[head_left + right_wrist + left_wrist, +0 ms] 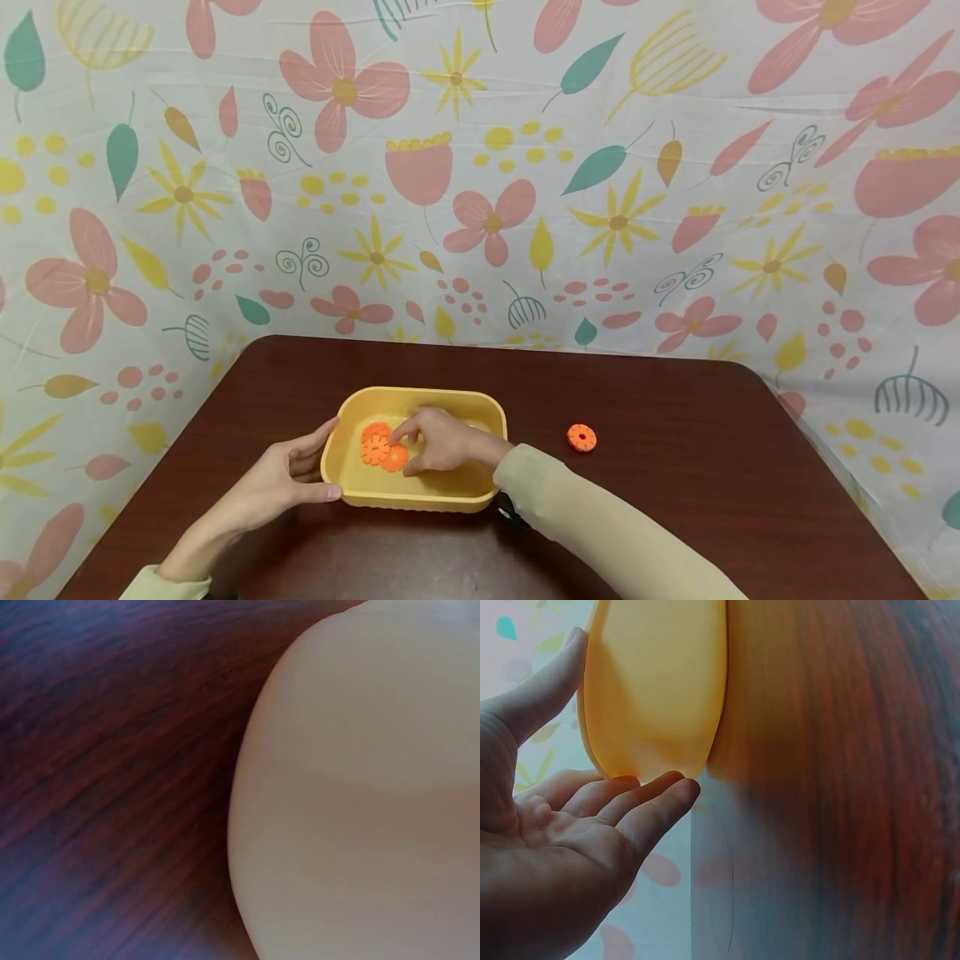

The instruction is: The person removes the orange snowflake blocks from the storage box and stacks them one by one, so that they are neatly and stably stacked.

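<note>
A yellow plastic tub stands on the table with several notched orange discs lying toward its left end. My left hand holds the tub's left end, thumb at the front corner and fingers toward the back. The left wrist view shows the thumb along one side of the tub and the fingertips at its end. Inside the tub, my right hand reaches down, index finger and thumb bent at the edges of the rightmost disc. I cannot tell whether they pinch it.
To the right of the tub, an orange notched disc piece lies on the dark wooden table. A flower-patterned cloth hangs behind the table. The right wrist view shows mostly a pale curved surface beside the wood.
</note>
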A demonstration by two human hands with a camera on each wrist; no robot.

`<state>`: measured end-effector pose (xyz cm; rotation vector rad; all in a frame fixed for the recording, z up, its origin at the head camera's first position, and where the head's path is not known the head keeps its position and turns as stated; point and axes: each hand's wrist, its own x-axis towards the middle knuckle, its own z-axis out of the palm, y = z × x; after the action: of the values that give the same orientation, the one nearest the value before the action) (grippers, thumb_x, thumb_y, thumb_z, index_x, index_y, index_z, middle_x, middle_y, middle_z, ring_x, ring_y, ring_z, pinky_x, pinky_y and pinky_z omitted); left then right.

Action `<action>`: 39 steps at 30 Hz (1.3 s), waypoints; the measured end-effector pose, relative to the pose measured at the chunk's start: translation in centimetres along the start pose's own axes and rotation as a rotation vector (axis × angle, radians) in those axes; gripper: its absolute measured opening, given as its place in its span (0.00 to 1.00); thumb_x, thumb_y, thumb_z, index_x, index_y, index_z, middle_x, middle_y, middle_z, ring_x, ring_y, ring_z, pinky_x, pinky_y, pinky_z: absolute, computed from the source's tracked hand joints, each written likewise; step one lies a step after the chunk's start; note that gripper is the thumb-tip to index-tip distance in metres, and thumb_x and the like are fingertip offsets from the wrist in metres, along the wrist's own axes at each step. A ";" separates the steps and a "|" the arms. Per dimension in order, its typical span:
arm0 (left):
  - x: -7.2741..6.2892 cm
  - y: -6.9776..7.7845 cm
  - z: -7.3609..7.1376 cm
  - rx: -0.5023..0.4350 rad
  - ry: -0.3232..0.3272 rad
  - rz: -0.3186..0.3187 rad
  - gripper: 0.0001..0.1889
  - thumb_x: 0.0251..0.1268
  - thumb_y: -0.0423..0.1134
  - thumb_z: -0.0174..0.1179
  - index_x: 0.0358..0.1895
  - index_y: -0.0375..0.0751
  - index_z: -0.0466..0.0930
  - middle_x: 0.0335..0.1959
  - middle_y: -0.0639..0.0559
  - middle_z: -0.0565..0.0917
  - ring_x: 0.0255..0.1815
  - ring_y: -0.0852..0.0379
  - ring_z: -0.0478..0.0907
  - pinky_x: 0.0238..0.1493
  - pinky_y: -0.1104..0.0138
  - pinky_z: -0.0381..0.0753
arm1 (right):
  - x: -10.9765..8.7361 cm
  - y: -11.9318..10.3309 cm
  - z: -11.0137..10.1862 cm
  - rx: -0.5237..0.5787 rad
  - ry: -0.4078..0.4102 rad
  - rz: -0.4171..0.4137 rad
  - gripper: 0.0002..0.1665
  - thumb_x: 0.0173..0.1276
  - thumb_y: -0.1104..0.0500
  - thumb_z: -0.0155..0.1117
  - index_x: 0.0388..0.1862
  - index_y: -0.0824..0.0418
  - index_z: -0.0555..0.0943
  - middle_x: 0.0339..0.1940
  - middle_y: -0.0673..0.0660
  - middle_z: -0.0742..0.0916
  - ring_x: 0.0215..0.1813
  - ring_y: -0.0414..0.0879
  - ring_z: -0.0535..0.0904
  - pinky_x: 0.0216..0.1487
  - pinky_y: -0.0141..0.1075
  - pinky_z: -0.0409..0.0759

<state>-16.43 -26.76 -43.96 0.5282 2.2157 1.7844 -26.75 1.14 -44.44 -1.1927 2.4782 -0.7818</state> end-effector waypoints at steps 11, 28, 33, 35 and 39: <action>0.0 0.0 0.0 -0.002 -0.001 -0.004 0.52 0.64 0.30 0.75 0.83 0.26 0.48 0.82 0.27 0.52 0.75 0.28 0.61 0.59 0.63 0.83 | 0.0 0.3 0.1 -0.012 0.008 -0.004 0.13 0.58 0.59 0.86 0.41 0.54 0.92 0.38 0.43 0.89 0.45 0.39 0.79 0.50 0.27 0.74; -0.1 0.0 0.1 0.007 0.004 -0.007 0.51 0.65 0.31 0.74 0.84 0.27 0.48 0.82 0.27 0.52 0.76 0.28 0.61 0.59 0.63 0.83 | 0.0 -0.3 0.2 -0.047 -0.023 -0.029 0.21 0.53 0.57 0.89 0.47 0.52 0.94 0.36 0.46 0.84 0.41 0.38 0.77 0.45 0.27 0.73; -0.1 0.1 0.1 0.001 0.005 -0.008 0.51 0.65 0.30 0.74 0.84 0.28 0.48 0.82 0.28 0.52 0.76 0.28 0.60 0.60 0.63 0.82 | -0.6 0.4 -0.6 -0.032 -0.022 0.002 0.21 0.54 0.58 0.88 0.48 0.54 0.93 0.39 0.48 0.83 0.42 0.40 0.77 0.46 0.28 0.74; -0.1 0.1 0.1 0.000 0.006 -0.011 0.51 0.65 0.30 0.74 0.84 0.28 0.48 0.82 0.28 0.52 0.77 0.28 0.60 0.60 0.63 0.82 | -0.7 0.7 -0.9 -0.013 -0.019 -0.001 0.22 0.54 0.60 0.88 0.48 0.55 0.93 0.39 0.50 0.83 0.42 0.42 0.77 0.45 0.28 0.74; -0.1 0.2 0.0 -0.003 0.009 -0.019 0.51 0.65 0.30 0.74 0.84 0.28 0.48 0.82 0.28 0.52 0.77 0.28 0.60 0.59 0.63 0.83 | -0.8 0.9 -1.1 0.018 -0.031 -0.022 0.24 0.53 0.63 0.88 0.50 0.57 0.92 0.38 0.52 0.83 0.42 0.44 0.77 0.43 0.29 0.73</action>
<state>-16.32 -26.73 -43.79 0.4972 2.2163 1.7835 -27.35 2.64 -44.03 -1.2186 2.4323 -0.7831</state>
